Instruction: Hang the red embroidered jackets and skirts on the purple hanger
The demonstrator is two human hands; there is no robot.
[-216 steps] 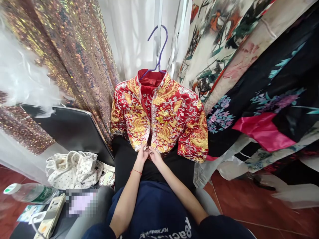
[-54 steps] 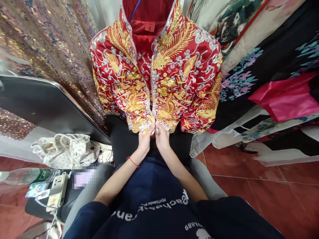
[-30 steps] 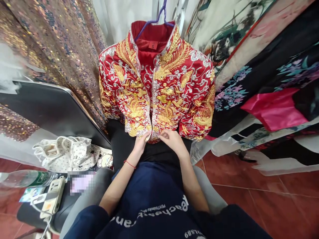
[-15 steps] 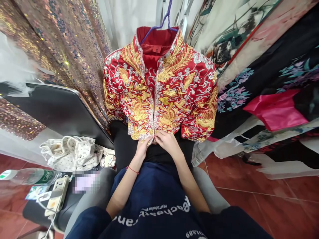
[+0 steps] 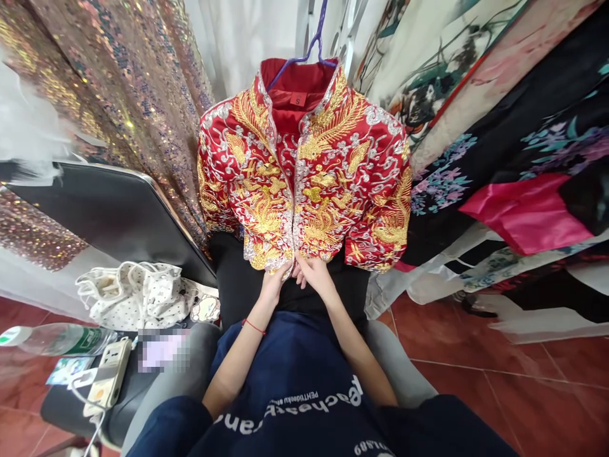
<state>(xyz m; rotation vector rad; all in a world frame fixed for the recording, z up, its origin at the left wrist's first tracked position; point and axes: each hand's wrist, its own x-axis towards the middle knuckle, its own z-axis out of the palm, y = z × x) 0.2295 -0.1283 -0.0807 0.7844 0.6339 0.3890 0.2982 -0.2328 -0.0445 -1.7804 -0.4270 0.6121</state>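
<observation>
One embroidered jacket point(image 5: 314, 171) hanging on purple hanger point(image 5: 313, 49). Left hand point(image 5: 271, 284) pinching jacket's front hem point(image 5: 258, 261); right hand point(image 5: 312, 275) touching jacket's opening just beside, cannot tell if gripping. Dotted white cloth point(image 5: 137, 297) lying left of jacket.

The wearer's upper garment is a navy blue shirt point(image 5: 280, 355) with wide sleeves point(image 5: 171, 419) ending near the elbows. The front bears large white lettering point(image 5: 353, 396) in a curve, partly lost in folds, and a smaller white line of print point(image 5: 304, 399). A thin red cord bracelet point(image 5: 254, 327) circles the left wrist. Left hand point(image 5: 273, 284) and right hand point(image 5: 313, 274) are bare. Legwear point(image 5: 397, 368) is plain grey.
</observation>
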